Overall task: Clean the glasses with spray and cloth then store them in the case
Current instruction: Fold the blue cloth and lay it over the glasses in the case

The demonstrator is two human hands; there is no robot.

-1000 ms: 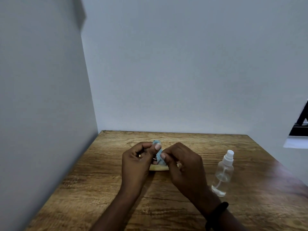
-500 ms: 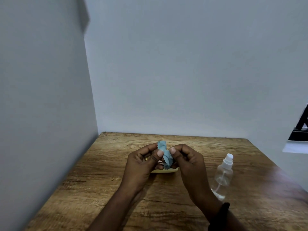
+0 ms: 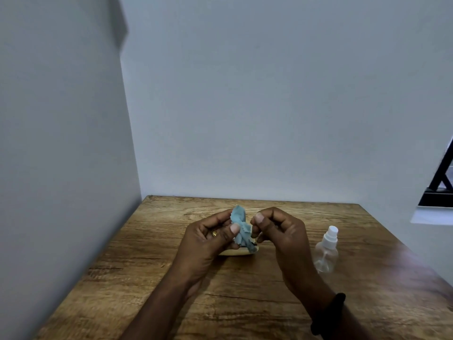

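A crumpled light blue cloth (image 3: 241,227) is held up between both hands above the middle of the wooden table (image 3: 147,261). My left hand (image 3: 208,241) grips its left side with the thumb pressed on it. My right hand (image 3: 277,231) has curled fingers and pinches the cloth's right edge. A thin dark piece (image 3: 252,245) shows under the cloth; whether it is the glasses I cannot tell, and the rest is hidden by hands and cloth. A pale cream case (image 3: 235,252) lies on the table just behind the hands. A clear spray bottle (image 3: 327,251) with a white cap stands to the right.
Grey walls close the table on the left and at the back. A black frame (image 3: 441,182) and a white ledge (image 3: 431,215) sit beyond the table's right side. Bare wood lies in front of the hands.
Both hands have worked the cloth between them, and more of it now sticks up above the left thumb. The spray bottle and the case have stayed in place.
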